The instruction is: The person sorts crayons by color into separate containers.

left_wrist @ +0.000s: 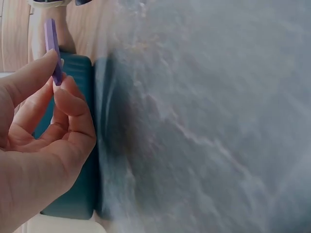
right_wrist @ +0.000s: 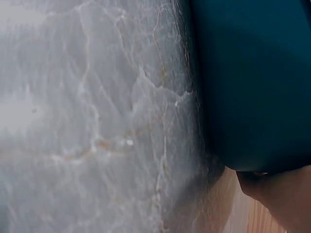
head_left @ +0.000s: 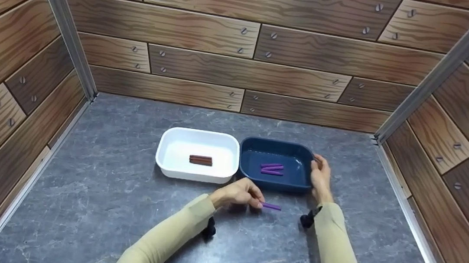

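My left hand pinches a short purple stick between thumb and fingertips, just in front of the dark blue dish. Up close in the left wrist view, the stick has flat, faceted sides. Several more purple sticks lie inside the blue dish. At that dish's right end, my right hand grips the rim, with the thumb toward the inside. The right wrist view has the dish's wall large at the right, and only part of the hand below it.
A white dish stands directly left of the blue one, holding a few brown sticks. Both rest on a grey marbled surface. Wood-patterned walls enclose the back and both sides.
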`<action>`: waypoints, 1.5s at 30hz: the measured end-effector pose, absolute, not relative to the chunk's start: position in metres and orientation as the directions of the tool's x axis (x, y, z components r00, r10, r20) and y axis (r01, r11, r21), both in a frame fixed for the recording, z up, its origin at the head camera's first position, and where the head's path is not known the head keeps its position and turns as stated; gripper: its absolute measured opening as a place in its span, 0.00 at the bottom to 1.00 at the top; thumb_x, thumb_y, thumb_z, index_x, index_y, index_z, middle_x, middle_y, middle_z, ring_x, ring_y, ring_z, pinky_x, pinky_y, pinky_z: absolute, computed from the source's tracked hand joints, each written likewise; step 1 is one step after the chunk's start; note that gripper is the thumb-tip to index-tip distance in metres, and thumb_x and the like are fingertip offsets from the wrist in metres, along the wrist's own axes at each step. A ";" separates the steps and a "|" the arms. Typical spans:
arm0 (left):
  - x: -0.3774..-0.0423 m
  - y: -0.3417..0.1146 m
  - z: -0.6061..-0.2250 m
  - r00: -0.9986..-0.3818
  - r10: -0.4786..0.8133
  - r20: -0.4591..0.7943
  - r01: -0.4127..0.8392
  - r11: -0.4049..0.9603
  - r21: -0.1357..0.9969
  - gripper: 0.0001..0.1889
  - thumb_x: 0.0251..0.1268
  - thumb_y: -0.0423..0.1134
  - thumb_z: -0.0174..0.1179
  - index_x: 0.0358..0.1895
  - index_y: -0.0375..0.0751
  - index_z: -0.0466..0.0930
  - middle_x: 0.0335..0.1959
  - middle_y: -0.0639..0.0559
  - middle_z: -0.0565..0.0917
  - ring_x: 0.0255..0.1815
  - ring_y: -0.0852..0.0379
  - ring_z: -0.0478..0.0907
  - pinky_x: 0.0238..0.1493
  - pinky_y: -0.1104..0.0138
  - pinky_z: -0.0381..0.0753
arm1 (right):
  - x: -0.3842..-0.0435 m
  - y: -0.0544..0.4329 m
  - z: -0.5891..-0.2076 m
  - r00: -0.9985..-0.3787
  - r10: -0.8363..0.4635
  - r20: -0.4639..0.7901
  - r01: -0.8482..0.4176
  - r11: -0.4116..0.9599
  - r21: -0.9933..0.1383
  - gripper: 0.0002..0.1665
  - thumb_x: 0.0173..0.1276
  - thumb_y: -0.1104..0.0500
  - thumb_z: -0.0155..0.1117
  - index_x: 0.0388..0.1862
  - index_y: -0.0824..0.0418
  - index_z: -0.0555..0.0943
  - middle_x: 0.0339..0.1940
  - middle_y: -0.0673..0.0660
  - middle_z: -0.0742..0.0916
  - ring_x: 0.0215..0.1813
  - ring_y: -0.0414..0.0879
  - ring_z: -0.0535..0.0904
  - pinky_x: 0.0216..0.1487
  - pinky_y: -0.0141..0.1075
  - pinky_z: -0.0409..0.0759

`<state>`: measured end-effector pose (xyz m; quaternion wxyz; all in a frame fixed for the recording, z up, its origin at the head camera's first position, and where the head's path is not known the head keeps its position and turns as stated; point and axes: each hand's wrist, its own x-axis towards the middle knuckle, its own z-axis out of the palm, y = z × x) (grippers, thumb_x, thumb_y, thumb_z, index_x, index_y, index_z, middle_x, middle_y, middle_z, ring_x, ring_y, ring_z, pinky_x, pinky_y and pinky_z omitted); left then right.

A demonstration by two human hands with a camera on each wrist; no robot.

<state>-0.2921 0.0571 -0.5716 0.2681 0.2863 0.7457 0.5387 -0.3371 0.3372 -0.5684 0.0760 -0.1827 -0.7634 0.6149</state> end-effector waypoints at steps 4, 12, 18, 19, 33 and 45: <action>-0.293 0.057 -0.567 -0.697 0.710 -0.100 0.113 0.247 0.962 0.06 0.56 0.28 0.68 0.38 0.31 0.88 0.28 0.53 0.86 0.26 0.67 0.76 0.31 0.74 0.76 | -0.337 0.338 -0.569 -0.919 0.379 -0.106 0.183 0.174 -0.968 0.26 0.81 0.61 0.39 0.76 0.60 0.60 0.73 0.64 0.68 0.72 0.55 0.64 0.71 0.46 0.63; -0.295 0.055 -0.554 -0.699 0.701 -0.141 0.015 0.211 0.977 0.09 0.57 0.29 0.68 0.41 0.28 0.87 0.27 0.56 0.85 0.27 0.65 0.77 0.34 0.66 0.78 | -0.336 0.339 -0.572 -0.921 0.379 -0.090 0.164 0.167 -0.972 0.26 0.81 0.62 0.40 0.74 0.62 0.61 0.72 0.66 0.69 0.70 0.55 0.65 0.69 0.44 0.64; -0.295 0.055 -0.548 -0.679 0.718 -0.153 -0.019 0.191 0.981 0.08 0.57 0.28 0.68 0.40 0.29 0.87 0.27 0.57 0.85 0.27 0.65 0.77 0.33 0.70 0.79 | -0.336 0.339 -0.573 -0.924 0.373 -0.081 0.150 0.158 -0.976 0.26 0.80 0.62 0.40 0.74 0.63 0.61 0.73 0.66 0.69 0.71 0.55 0.64 0.69 0.44 0.64; -0.295 0.055 -0.546 -0.677 0.720 -0.154 -0.023 0.188 0.982 0.08 0.57 0.28 0.68 0.40 0.29 0.87 0.27 0.57 0.85 0.27 0.65 0.77 0.34 0.70 0.79 | -0.336 0.339 -0.573 -0.924 0.374 -0.080 0.149 0.158 -0.976 0.26 0.80 0.62 0.40 0.74 0.63 0.61 0.73 0.66 0.69 0.71 0.55 0.65 0.69 0.45 0.64; -0.311 0.053 -0.516 -0.722 0.678 -0.140 -0.011 0.191 0.981 0.08 0.58 0.30 0.68 0.40 0.33 0.88 0.29 0.57 0.86 0.28 0.66 0.78 0.41 0.62 0.83 | -0.339 0.336 -0.569 -0.919 0.386 -0.080 0.150 0.156 -0.976 0.25 0.80 0.62 0.40 0.74 0.63 0.61 0.73 0.65 0.69 0.71 0.55 0.64 0.71 0.45 0.63; -0.337 0.061 -0.511 -0.785 0.608 -0.122 -0.019 0.173 0.985 0.13 0.59 0.30 0.67 0.46 0.26 0.84 0.29 0.57 0.84 0.29 0.64 0.77 0.39 0.67 0.81 | -0.338 0.334 -0.570 -0.919 0.387 -0.075 0.147 0.161 -0.976 0.25 0.80 0.62 0.41 0.73 0.63 0.62 0.72 0.66 0.70 0.71 0.55 0.65 0.70 0.45 0.65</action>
